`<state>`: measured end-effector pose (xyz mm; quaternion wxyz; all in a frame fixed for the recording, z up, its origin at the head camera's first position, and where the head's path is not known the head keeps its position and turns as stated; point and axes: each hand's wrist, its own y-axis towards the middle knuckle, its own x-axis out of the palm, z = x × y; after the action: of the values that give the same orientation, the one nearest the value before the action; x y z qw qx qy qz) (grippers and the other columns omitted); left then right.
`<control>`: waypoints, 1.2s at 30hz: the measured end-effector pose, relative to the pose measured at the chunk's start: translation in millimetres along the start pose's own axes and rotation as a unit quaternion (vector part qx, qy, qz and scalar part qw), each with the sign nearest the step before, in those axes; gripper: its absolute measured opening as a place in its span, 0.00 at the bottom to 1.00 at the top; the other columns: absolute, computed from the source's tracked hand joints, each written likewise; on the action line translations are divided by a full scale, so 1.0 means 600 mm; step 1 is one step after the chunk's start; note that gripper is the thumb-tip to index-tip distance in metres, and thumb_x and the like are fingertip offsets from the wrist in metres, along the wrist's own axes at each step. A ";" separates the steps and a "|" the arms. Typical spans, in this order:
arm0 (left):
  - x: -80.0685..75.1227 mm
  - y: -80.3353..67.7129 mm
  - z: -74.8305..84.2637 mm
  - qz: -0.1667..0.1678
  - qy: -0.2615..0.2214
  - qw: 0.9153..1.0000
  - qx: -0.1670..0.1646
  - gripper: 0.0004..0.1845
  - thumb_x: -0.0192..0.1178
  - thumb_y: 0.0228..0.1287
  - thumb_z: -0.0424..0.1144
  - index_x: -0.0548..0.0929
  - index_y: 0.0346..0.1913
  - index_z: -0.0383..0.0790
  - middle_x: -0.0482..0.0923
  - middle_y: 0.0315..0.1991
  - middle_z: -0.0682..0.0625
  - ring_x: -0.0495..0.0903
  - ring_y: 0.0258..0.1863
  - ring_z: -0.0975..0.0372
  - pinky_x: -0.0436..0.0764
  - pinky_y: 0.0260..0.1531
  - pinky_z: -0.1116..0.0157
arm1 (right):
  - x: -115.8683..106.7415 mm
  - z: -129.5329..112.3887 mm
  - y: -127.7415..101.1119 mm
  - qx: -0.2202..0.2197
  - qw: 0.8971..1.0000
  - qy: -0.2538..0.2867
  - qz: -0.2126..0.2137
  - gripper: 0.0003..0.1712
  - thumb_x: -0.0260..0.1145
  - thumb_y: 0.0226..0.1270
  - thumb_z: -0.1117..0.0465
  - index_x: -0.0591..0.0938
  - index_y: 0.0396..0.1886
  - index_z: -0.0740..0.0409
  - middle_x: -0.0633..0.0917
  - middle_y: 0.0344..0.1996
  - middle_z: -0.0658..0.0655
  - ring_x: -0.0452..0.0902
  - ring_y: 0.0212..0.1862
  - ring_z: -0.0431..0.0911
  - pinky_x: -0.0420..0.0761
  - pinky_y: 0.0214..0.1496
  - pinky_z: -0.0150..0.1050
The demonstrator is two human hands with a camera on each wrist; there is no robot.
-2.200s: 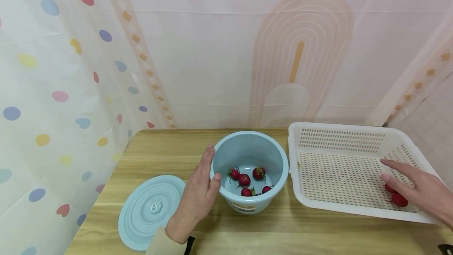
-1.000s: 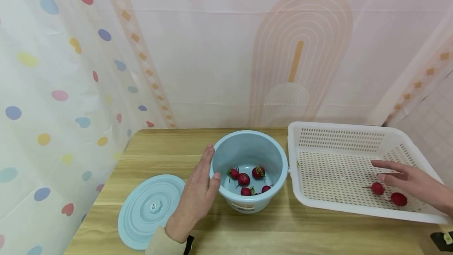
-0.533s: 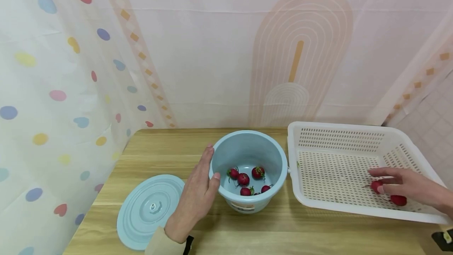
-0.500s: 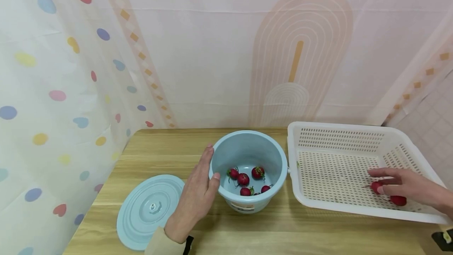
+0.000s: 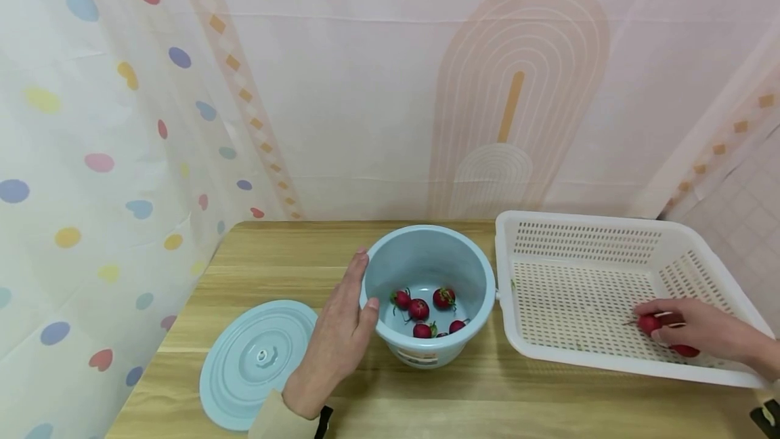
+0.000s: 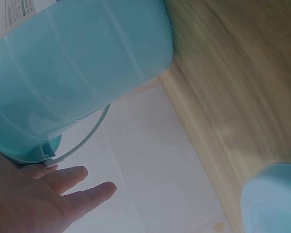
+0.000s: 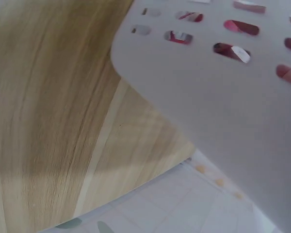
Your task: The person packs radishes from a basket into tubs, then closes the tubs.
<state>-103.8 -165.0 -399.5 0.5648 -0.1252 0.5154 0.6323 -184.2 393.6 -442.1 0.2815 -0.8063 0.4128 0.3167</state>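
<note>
left hand (image 5: pixel 338 344) sits low and centre-left in the head view, fingers straight and together, palm flat against the outside wall of the blue bucket (image 5: pixel 472 269), thumb hooked right at the rim, which looks like a bracing hold to keep the bucket from sliding on the wooden table (image 5: pixel 274 256). the left wrist view shows the same thing from underneath: bucket wall (image 6: pixel 77 63) filling the upper left, its thin wire handle hanging down, and relaxed fingertips (image 6: pixel 82 194) spread at the lower left. over on the right edge of the head view, the right hand (image 5: pixel 701 330) is down inside the white basket (image 5: pixel 579 229), fingers curled and pinching a radish (image 5: pixel 648 323) just above the slotted floor; a second radish (image 5: pixel 687 351) lies half hidden under that hand, near the basket's front wall. the right wrist view gives only the basket's outer wall (image 7: pixel 208 111) and red glimpses through its slots, so the grip is read from the head view. contents now: the bucket holds about five small red radishes (image 5: pixel 426 308) with bits of green stem, clustered on the bottom toward the near side. the basket holds those two and nothing else i can make out. the bucket's lid (image 5: pixel 258 361) lies flat on the table at lower left, just beside the left wrist, leaving the bucket mouth open. bucket and basket stand nearly touching, side by side.
</note>
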 end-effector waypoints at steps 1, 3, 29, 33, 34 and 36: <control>-0.001 0.000 0.000 -0.001 0.001 1.000 -0.001 0.34 0.47 0.80 0.48 0.58 0.81 0.36 0.57 0.81 0.43 0.66 0.75 0.46 0.70 0.68 0.41 | 0.000 0.000 0.001 0.001 1.000 -0.012 0.003 0.23 0.68 0.69 0.67 0.78 0.58 0.80 0.85 0.48 0.69 0.75 0.42 0.24 0.81 0.38 0.30; -0.002 0.000 0.000 -0.001 0.001 1.000 -0.002 0.34 0.47 0.80 0.48 0.58 0.81 0.36 0.57 0.81 0.43 0.66 0.75 0.46 0.70 0.68 0.41 | 0.001 -0.001 0.003 0.004 1.000 -0.027 0.010 0.20 0.68 0.69 0.67 0.80 0.56 0.77 0.86 0.47 0.66 0.75 0.41 0.25 0.81 0.37 0.30; -0.001 -0.002 -0.001 0.007 0.004 1.000 0.003 0.34 0.47 0.79 0.48 0.60 0.80 0.35 0.59 0.81 0.43 0.65 0.75 0.46 0.70 0.68 0.40 | 0.006 -0.067 -0.031 -0.008 0.977 -0.013 0.213 0.18 0.69 0.71 0.67 0.82 0.57 0.71 0.88 0.48 0.56 0.79 0.39 0.23 0.80 0.36 0.22; -0.001 -0.001 0.000 0.004 0.005 1.000 0.004 0.34 0.47 0.79 0.48 0.60 0.80 0.35 0.59 0.80 0.42 0.65 0.76 0.47 0.70 0.68 0.40 | 0.015 -0.083 -0.035 0.007 0.975 0.007 0.223 0.21 0.68 0.72 0.66 0.80 0.60 0.72 0.85 0.51 0.71 0.78 0.38 0.23 0.82 0.35 0.24; -0.001 0.000 -0.001 0.003 0.005 1.000 0.004 0.34 0.47 0.79 0.48 0.60 0.80 0.35 0.58 0.81 0.42 0.64 0.76 0.47 0.70 0.68 0.39 | 0.016 -0.086 -0.036 0.008 0.974 0.012 0.225 0.21 0.68 0.73 0.66 0.80 0.60 0.72 0.85 0.50 0.70 0.79 0.38 0.23 0.82 0.35 0.25; -0.001 0.000 -0.001 0.002 0.006 1.000 0.003 0.34 0.47 0.79 0.48 0.60 0.80 0.35 0.58 0.81 0.43 0.64 0.76 0.47 0.70 0.68 0.39 | 0.019 -0.092 -0.036 0.005 0.972 0.023 0.235 0.21 0.68 0.73 0.65 0.80 0.60 0.72 0.87 0.49 0.57 0.80 0.38 0.24 0.83 0.35 0.25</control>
<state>-103.7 -165.6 -399.1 0.5612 -0.1262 0.5206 0.6309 -145.6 359.5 -411.0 0.1934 -0.6922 0.5991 0.3530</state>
